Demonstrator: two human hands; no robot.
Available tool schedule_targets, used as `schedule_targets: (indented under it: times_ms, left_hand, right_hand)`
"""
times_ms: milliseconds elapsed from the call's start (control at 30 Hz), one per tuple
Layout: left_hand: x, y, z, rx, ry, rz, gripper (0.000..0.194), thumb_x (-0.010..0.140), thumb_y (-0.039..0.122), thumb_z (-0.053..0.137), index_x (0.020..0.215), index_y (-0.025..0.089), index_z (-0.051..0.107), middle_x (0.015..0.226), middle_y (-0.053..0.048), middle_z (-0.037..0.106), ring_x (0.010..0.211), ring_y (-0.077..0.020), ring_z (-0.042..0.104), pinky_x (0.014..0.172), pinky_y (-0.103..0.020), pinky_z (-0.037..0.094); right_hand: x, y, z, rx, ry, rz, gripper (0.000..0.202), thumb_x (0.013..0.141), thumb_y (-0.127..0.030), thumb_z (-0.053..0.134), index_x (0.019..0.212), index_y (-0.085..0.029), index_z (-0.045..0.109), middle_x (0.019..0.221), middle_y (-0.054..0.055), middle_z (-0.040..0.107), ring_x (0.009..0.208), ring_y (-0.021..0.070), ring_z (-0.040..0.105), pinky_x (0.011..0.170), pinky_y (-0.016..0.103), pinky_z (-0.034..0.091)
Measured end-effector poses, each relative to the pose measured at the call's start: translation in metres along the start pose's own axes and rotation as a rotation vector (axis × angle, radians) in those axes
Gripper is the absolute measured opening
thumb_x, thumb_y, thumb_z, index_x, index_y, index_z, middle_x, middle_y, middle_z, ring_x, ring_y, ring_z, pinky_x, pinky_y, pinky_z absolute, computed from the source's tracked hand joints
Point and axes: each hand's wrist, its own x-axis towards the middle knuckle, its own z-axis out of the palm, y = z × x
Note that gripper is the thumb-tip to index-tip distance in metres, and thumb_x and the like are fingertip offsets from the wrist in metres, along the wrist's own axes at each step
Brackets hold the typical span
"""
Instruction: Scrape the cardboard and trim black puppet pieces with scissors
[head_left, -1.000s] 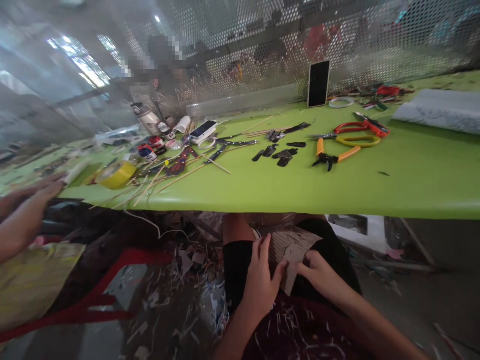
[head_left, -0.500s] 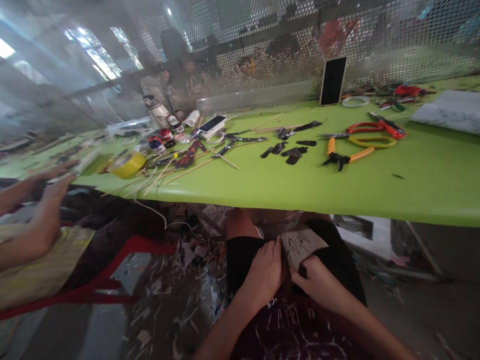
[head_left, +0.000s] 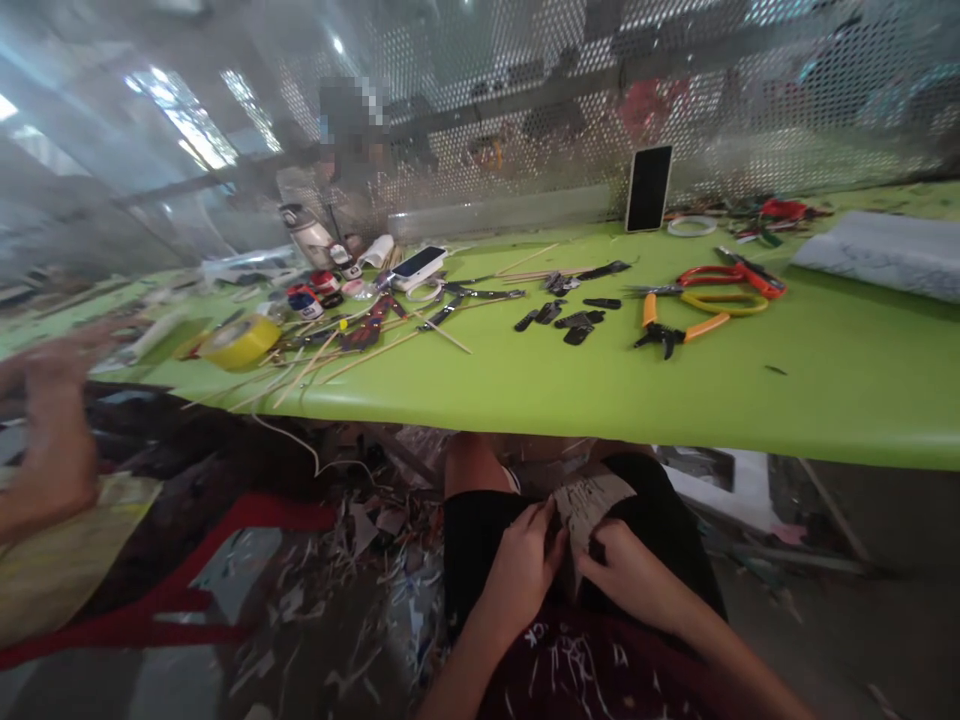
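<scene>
Over my lap, a greyish-brown piece of paper or thin card with dark marks is gripped from both sides. My left hand is closed on its left edge, fingers bent towards the middle. On the other side, my right hand pinches its lower right part. The sheet's lower part hangs between the hands, partly hidden by the fingers. Up on the green table lie small black cut pieces, red-and-yellow-handled scissors and orange-handled pliers.
A yellow tape roll, thin sticks and small paint bottles lie left on the table. A phone stands upright at the back, near a rolled white sheet. Another person's arm is at far left; scraps cover the floor.
The sheet has tilted and bent between my hands, and my left fingers have shifted along its edge. The view has turned slightly. The other person's arm has moved left.
</scene>
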Motion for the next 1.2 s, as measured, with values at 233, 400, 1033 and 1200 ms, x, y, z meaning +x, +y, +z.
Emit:
schedule_targets:
  times_ms: [233, 400, 1033, 1200]
  left_hand:
    - [0.002, 0.007, 0.003, 0.018, -0.007, -0.015, 0.046, 0.089, 0.014, 0.042, 0.135, 0.012, 0.043, 0.128, -0.017, 0.059, 0.117, -0.0272, 0.057, 0.098, -0.04, 0.046]
    - [-0.006, 0.015, 0.004, -0.004, 0.051, -0.092, 0.044, 0.085, 0.016, 0.045, 0.128, 0.013, 0.045, 0.116, -0.016, 0.065, 0.105, -0.0271, 0.064, 0.089, -0.038, 0.051]
    - [0.039, 0.09, -0.136, -0.047, -0.088, 0.328, 0.073, 0.067, 0.042, 0.081, 0.132, 0.032, 0.048, 0.123, -0.004, 0.061, 0.113, -0.027, 0.056, 0.099, -0.039, 0.044]
    - [0.086, 0.084, -0.136, -0.21, -0.118, 0.272, 0.022, 0.088, 0.038, 0.06, 0.087, 0.017, 0.066, 0.082, -0.001, 0.067, 0.078, -0.017, 0.061, 0.072, -0.027, 0.046]
  right_hand:
    - [-0.003, -0.006, -0.004, -0.038, -0.001, -0.037, 0.014, 0.078, -0.011, 0.048, 0.072, -0.014, 0.06, 0.071, 0.003, 0.063, 0.067, 0.0146, 0.056, 0.066, 0.026, 0.047]
    - [-0.008, -0.032, -0.021, -0.067, -0.063, -0.107, 0.014, 0.072, -0.008, 0.05, 0.076, -0.016, 0.062, 0.071, 0.001, 0.062, 0.066, 0.0138, 0.054, 0.068, 0.025, 0.047]
    - [0.029, -0.151, -0.155, -0.946, -0.497, -0.367, 0.012, 0.06, -0.01, 0.072, 0.056, -0.02, 0.069, 0.045, -0.005, 0.055, 0.038, 0.0082, 0.03, 0.044, 0.027, 0.021]
    - [0.087, -0.145, -0.254, -0.689, 0.087, -0.191, 0.034, 0.082, -0.035, 0.056, 0.087, -0.006, 0.073, 0.073, -0.003, 0.067, 0.068, 0.0054, 0.061, 0.067, 0.018, 0.038]
